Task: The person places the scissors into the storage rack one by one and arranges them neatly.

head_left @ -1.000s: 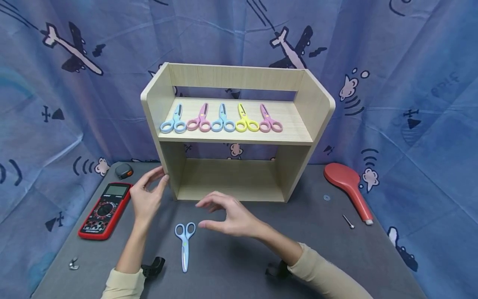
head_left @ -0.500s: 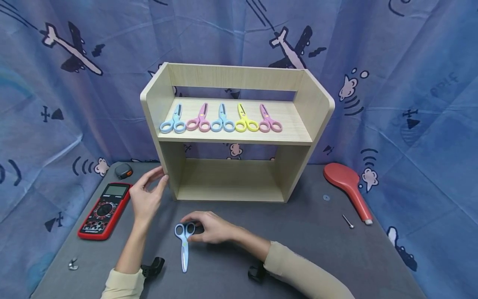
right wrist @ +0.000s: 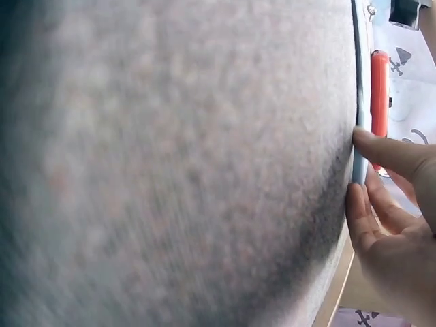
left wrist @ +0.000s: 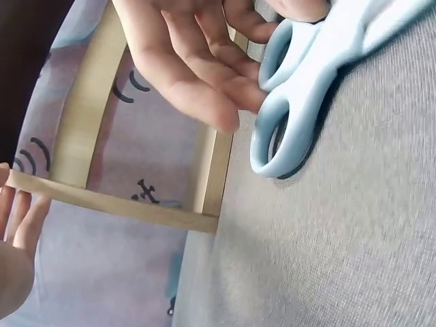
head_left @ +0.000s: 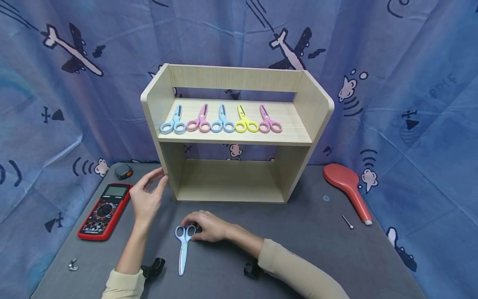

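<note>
Pale blue scissors [head_left: 182,251] lie on the grey table in front of the shelf, finger rings toward it and blades toward me. My right hand [head_left: 209,226] pinches them by the right ring, thumb on the near side and fingers on the far side. In the left wrist view those fingers meet the rings of the scissors [left wrist: 300,88] close over the cloth. My left hand [head_left: 146,197] grips the front edge of the left side panel of the wooden shelf [head_left: 231,141]. On its upper board lie light blue scissors [head_left: 223,120], yellow scissors [head_left: 244,121] and other pairs in a row.
A red multimeter [head_left: 104,211] and a dark tape measure [head_left: 123,171] lie left of the shelf, with a small metal piece [head_left: 73,264] nearer me. At right are a red paddle-shaped tool [head_left: 347,187], a bolt [head_left: 348,221] and a washer [head_left: 326,198].
My right hand has moved left onto the scissors and taken hold of their ring. The scissors have turned slightly, blade tips shifting left and toward me. The left hand stays on the shelf.
</note>
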Available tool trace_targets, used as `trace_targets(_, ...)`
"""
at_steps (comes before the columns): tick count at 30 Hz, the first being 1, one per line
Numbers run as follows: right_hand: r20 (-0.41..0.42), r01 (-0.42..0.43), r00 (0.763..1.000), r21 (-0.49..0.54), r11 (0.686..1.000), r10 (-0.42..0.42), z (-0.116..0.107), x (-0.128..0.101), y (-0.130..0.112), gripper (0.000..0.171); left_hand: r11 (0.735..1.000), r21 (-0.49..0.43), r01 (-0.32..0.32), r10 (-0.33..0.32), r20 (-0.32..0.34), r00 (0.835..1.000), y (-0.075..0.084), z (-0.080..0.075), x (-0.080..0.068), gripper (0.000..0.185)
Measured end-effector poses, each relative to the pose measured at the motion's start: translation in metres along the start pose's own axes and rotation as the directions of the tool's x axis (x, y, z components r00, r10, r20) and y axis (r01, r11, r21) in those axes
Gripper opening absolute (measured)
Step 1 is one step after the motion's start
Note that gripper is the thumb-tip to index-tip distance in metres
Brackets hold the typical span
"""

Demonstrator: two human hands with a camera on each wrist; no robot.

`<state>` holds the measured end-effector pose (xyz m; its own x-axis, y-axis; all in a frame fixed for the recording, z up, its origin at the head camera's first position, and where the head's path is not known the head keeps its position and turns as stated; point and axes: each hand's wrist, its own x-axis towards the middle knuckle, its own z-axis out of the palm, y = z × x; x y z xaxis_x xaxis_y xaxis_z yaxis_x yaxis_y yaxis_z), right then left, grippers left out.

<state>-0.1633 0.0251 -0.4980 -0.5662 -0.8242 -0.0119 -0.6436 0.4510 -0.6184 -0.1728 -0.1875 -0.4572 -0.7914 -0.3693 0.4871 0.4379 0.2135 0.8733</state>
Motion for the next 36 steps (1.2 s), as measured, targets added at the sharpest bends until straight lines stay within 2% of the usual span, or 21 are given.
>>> trace_targets(6,0.075,-0.017,0.997,-0.063,0.998,0.022,-0.006,-0.006,-0.002,0.06,1.0,-0.006,-0.002,0.002,-0.011,1.0,-0.001,0.002,0.0,0.029)
trace_targets(11,0.113,0.02,0.993,-0.035,0.999,-0.016,-0.012,-0.012,0.001,0.065,1.0,-0.015,-0.005,0.005,-0.006,1.0,0.0,0.001,-0.001,0.029)
trace_targets(17,0.18,0.046,0.982,0.088,0.995,-0.061,-0.022,-0.024,0.005,0.058,0.999,-0.032,-0.001,0.001,-0.005,1.0,-0.001,0.001,0.0,0.029)
trace_targets(23,0.276,-0.029,0.96,0.255,0.967,-0.044,-0.037,-0.041,0.012,0.049,0.999,-0.053,-0.003,0.003,0.0,1.0,-0.001,0.001,0.001,0.029)
trace_targets(26,0.331,-0.085,0.942,0.398,0.913,-0.056,-0.044,-0.051,0.017,0.047,0.999,-0.052,-0.006,0.007,0.006,1.0,-0.001,0.002,0.002,0.03)
trace_targets(30,0.367,-0.156,0.925,0.594,0.79,-0.094,-0.057,-0.067,0.022,0.05,0.999,-0.046,-0.004,0.004,0.002,1.0,-0.001,0.001,0.001,0.03)
trace_targets(32,0.356,-0.171,0.928,0.663,0.729,-0.107,-0.066,-0.076,0.021,0.053,0.999,-0.044,-0.003,0.003,0.001,1.0,-0.001,0.0,0.0,0.03)
trace_targets(36,0.276,-0.154,0.956,0.762,0.629,-0.099,-0.086,-0.094,0.016,0.055,1.0,-0.031,-0.005,0.005,0.002,1.0,-0.001,-0.001,-0.001,0.03)
